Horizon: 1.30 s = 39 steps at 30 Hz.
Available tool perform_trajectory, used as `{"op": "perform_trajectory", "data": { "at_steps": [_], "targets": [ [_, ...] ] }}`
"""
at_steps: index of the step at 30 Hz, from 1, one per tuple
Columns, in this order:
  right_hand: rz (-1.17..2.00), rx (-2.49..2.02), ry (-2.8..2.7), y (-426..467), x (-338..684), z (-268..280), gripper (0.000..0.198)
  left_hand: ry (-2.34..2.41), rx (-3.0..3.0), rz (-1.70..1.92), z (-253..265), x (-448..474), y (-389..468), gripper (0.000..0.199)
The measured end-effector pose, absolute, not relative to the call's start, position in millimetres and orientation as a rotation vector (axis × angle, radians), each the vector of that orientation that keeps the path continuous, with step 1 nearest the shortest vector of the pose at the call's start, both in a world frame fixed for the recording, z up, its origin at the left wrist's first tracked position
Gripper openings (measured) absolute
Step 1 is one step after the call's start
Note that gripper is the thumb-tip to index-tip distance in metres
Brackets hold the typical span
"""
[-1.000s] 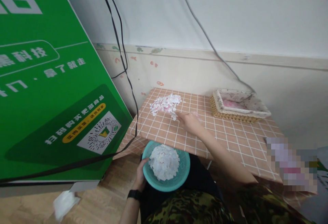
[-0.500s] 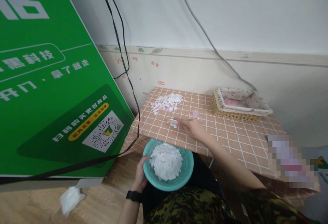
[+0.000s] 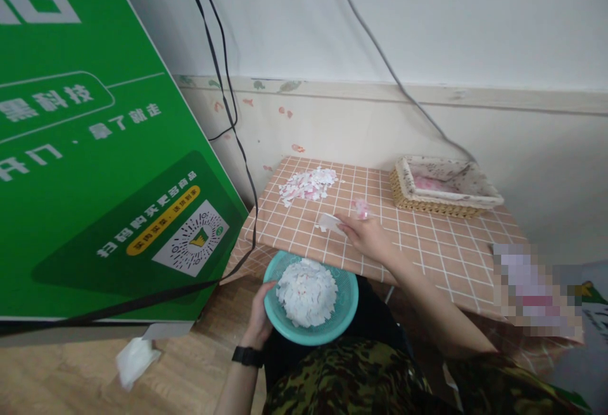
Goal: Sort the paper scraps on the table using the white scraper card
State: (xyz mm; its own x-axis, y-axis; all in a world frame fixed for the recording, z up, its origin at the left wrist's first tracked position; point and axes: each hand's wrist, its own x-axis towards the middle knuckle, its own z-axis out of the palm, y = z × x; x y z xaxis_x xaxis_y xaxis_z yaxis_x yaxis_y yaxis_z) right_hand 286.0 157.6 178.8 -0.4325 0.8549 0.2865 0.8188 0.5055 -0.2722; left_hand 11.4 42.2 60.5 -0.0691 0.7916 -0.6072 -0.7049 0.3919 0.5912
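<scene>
- Fingers (image 3: 346,226) of the right hand (image 3: 368,237): closed on one end of a white card, palm side low over the counter.
- Card (image 3: 331,223): white, thin, held slantwise over the counter; a few loose scraps (image 3: 323,229) at its far end.
- Left hand (image 3: 259,318): fingers closed on the left rim of the colander; black wristband (image 3: 247,357) on the wrist.
- Colander (image 3: 346,310): teal, round, in the lap, its far rim just at the counter's front edge.
- Heap (image 3: 306,294): white scraps, mounded inside the colander.
- Pile (image 3: 308,185): white and pinkish scraps, spread at the counter's far left, apart from the card.
- Pink piece (image 3: 361,208): on the counter, just beyond the right hand.
- Basket (image 3: 430,206): woven, cloth-lined, something pink inside; far right, near the wall (image 3: 332,120).
- Counter (image 3: 427,237): brown cover, white grid.
- Panel (image 3: 118,149): green, printed, left of the counter.
- White bundle (image 3: 136,362): on the floor (image 3: 190,370), kind unclear.
</scene>
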Motion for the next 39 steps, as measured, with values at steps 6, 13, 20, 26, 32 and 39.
{"op": "perform_trajectory", "data": {
  "at_steps": [6, 13, 20, 26, 32, 39],
  "targets": [
    [0.125, -1.406, -2.437, 157.1, 297.0, 185.0, 0.039, 1.129, 0.081, 1.242, 66.8, 13.1, 42.5, 0.019],
    [0.115, -1.422, -2.454, 149.8, 298.0, 189.2, 0.04, 1.11, 0.098, 1.221, 64.5, 13.9, 42.1, 0.019],
    [-0.031, -1.443, -2.614, 146.8, 302.9, 195.6, 0.04, 1.13, 0.069, 1.201, 64.0, 15.1, 41.3, 0.019],
    [0.081, -1.331, -2.611, 133.7, 299.8, 195.4, 0.043, 1.155, 0.077, 1.201, 60.0, 16.6, 39.9, 0.017],
    [0.091, -1.204, -2.698, 127.5, 296.9, 186.7, 0.042, 1.152, 0.081, 1.192, 41.6, 14.3, 35.6, 0.017],
    [-0.046, -1.232, -2.655, 128.6, 303.8, 181.1, 0.046, 1.172, 0.052, 1.221, 19.2, 16.5, 30.6, 0.02]
  ]
}}
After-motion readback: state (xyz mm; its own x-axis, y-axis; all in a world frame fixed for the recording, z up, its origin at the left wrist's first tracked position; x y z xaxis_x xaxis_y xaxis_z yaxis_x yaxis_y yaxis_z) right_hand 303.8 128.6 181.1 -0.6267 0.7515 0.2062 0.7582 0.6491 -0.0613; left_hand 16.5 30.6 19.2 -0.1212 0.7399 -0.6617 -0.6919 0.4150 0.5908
